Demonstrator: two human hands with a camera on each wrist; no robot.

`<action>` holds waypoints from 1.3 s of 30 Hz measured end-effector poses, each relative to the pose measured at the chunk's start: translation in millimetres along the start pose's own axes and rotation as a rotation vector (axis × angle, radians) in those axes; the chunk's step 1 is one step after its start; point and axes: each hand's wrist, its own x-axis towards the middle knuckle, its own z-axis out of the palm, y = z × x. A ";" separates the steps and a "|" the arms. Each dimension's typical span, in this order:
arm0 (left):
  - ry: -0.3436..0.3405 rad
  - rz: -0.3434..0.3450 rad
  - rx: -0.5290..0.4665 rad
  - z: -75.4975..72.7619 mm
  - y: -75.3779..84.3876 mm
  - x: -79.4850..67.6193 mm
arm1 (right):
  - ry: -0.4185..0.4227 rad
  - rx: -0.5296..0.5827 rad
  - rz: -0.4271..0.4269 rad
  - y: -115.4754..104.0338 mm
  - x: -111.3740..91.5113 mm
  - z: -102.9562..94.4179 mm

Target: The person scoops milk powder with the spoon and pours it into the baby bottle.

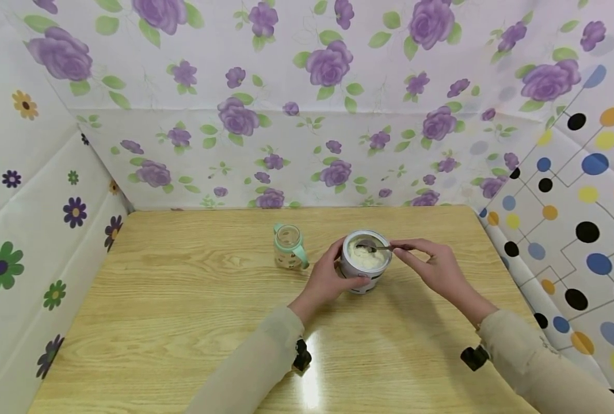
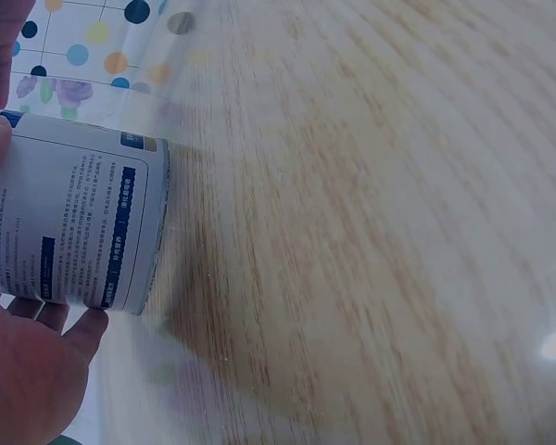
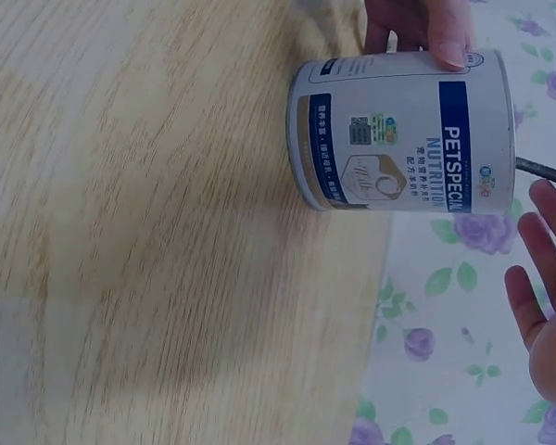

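A white milk powder can (image 1: 359, 279) with printed labels stands without a lid on the table, pale powder (image 1: 367, 257) showing inside. My left hand (image 1: 331, 277) grips its left side, thumb across the front and fingers round the back. Over the can's right rim, my right hand (image 1: 433, 265) pinches the handle of a dark metal spoon (image 1: 393, 248), whose bowl dips into the powder. The right wrist view shows the can's front label (image 3: 398, 139), with the spoon's handle (image 3: 540, 171) at the opening. Text covers the can's side (image 2: 74, 213) in the left wrist view.
Left of the can stands a clear cup (image 1: 288, 248) with a mint-green rim and handle. The wooden table (image 1: 193, 322) ends at a flowered cloth (image 1: 286, 155) behind, with a dotted cloth (image 1: 571, 230) on the right.
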 end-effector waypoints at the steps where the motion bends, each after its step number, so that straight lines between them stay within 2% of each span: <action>1: 0.000 -0.002 0.001 -0.2 0.1 0.0 | 0.001 -0.006 -0.006 0.0 0.8 0.3; 4: 0.003 -0.002 0.007 -0.7 0.2 0.2 | 0.011 -0.031 -0.058 -1.3 2.7 0.6; 11: 0.002 -0.005 0.030 -0.6 0.2 0.6 | 0.059 -0.051 -0.260 -8.2 0.2 -3.3; 13: 0.003 -0.004 0.033 -0.5 0.5 0.6 | 0.069 -0.042 -0.284 -9.4 -2.1 -4.1; 15: 0.006 -0.005 0.036 -0.6 0.9 0.5 | 0.077 -0.021 -0.258 -9.9 -4.5 -4.2; 22: 0.004 -0.022 0.038 -0.7 1.8 0.0 | 0.115 0.057 -0.036 -5.9 -10.3 -1.9; 31: 0.012 -0.020 0.024 -0.2 1.9 -0.3 | 0.110 0.086 0.030 -0.6 -6.2 0.4; 39: 0.009 -0.019 0.014 -0.1 2.6 -1.1 | 0.067 0.106 0.054 3.6 -2.7 1.3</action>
